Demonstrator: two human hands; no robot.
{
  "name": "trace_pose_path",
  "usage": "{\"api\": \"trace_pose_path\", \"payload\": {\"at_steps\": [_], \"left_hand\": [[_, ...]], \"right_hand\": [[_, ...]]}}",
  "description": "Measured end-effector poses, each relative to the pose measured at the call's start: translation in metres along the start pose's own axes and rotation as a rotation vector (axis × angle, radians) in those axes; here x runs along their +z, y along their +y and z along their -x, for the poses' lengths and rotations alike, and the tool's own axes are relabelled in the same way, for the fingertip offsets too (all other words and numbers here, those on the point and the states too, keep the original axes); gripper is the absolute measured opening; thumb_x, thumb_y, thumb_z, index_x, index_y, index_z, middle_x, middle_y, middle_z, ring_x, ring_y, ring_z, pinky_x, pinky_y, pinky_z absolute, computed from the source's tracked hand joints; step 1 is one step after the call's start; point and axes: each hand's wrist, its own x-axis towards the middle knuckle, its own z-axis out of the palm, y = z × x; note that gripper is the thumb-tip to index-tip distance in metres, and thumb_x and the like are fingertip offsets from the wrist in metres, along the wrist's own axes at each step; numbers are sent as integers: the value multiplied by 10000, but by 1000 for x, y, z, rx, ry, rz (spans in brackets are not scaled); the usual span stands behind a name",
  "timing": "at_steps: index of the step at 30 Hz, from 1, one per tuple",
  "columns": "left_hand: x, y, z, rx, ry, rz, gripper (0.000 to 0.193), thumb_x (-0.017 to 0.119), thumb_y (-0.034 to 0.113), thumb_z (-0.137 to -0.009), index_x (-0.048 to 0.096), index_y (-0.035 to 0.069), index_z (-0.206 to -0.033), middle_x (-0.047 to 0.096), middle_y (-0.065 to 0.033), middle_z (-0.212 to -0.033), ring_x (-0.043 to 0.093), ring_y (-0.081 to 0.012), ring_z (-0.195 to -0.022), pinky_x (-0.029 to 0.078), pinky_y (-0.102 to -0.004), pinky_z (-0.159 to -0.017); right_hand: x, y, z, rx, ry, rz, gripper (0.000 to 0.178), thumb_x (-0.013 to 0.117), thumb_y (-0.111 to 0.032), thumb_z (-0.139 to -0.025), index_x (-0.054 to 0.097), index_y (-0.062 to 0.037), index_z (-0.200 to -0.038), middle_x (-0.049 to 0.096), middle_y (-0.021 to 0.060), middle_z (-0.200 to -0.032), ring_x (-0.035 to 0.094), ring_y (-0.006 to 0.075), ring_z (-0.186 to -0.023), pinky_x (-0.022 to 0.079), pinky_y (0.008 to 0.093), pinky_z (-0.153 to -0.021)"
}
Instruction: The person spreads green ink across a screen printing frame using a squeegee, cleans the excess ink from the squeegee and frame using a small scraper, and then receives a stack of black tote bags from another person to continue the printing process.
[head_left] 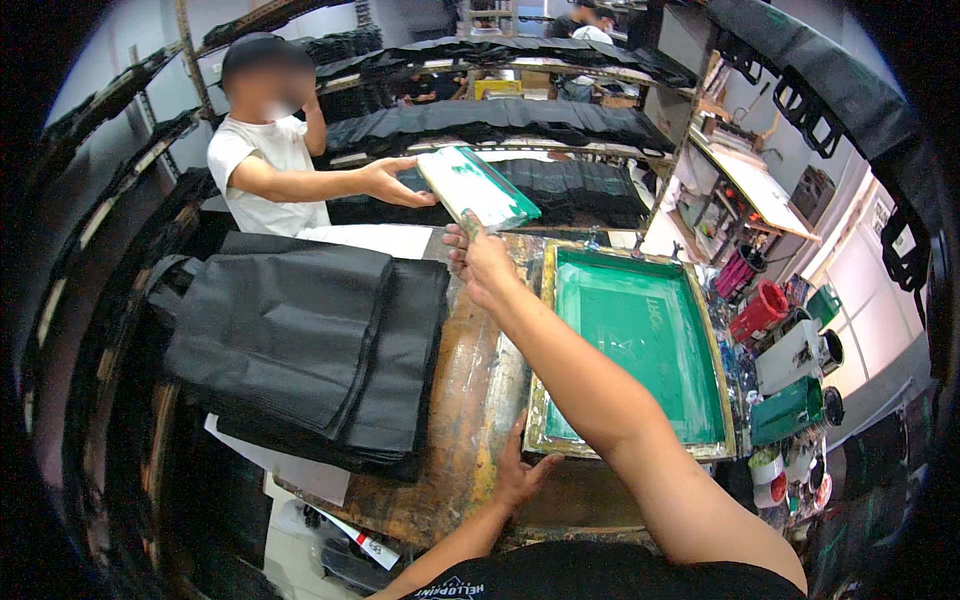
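Observation:
My right hand [480, 262] reaches far across the table, closed on the near end of a flat white squeegee [478, 192] smeared with green ink. At that squeegee's far left edge is a co-worker's outstretched hand [398, 184], fingers apart; whether it touches is hard to tell. A screen printing frame [540, 360], its mesh [640, 335] coated with green ink, lies below my right arm. My left hand [522, 474] rests at the frame's near left corner, thumb and fingers spread along its edges.
A stack of black fabric pieces [290, 345] covers the table's left side. Along its right stand several ink containers, including a red one [758, 310] and a green one [785, 412]. Racks with black pieces [500, 125] line the back. The co-worker [265, 170] stands at the far left.

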Motion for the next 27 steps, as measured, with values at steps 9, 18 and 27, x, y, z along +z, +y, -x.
{"api": "trace_pose_path", "payload": {"at_steps": [9,18,27], "left_hand": [[-1,14,-6,36,-27,-10,888,804,252,-802,279,-41,-1456,498,-212,-1342,531,-277,-1214,433,-369,-1011],[-1,3,-1,70,-3,-73,891,814,264,-790,297,-47,-1446,523,-220,-1314,539,-283,-1200,429,-376,-1013],[6,6,-1,20,40,-3,879,819,287,-779,332,-64,-1421,519,-212,-1308,523,-272,-1192,410,-372,-1023]], "right_hand": [[18,16,-31,-74,135,19,420,539,-504,-952,635,-95,-944,644,3,-793,513,97,-600,381,264,-545],[23,4,-40,-51,39,148,460,541,-509,-946,641,-60,-970,635,30,-799,520,114,-599,398,276,-536],[-6,-27,-25,-178,-163,417,479,518,-501,-968,632,-44,-1057,621,22,-821,528,85,-578,425,222,-500]]}}
